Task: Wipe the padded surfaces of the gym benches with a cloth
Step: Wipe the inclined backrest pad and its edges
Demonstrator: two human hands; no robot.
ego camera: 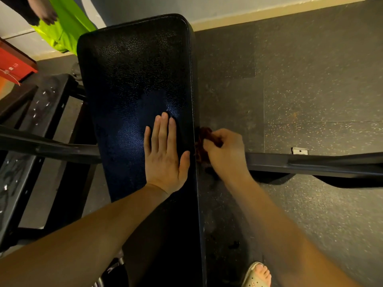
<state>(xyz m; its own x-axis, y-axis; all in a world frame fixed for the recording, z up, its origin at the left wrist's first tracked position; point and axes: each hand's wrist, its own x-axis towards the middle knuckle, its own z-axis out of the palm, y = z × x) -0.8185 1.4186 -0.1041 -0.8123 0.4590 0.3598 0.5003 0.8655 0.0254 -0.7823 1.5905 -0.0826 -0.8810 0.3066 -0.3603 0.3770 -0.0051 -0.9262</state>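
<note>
Two hands: left hand (164,155) flat on one bench pad (134,79), right hand (224,154) gripping one cloth (204,139).

Location type: gym. A black padded bench (134,79) stands on speckled rubber floor tiles (321,90). A black steel frame (310,164) runs beneath the bench.

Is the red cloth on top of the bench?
No, the right hand holds the dark red cloth beside the black padded bench.
</note>
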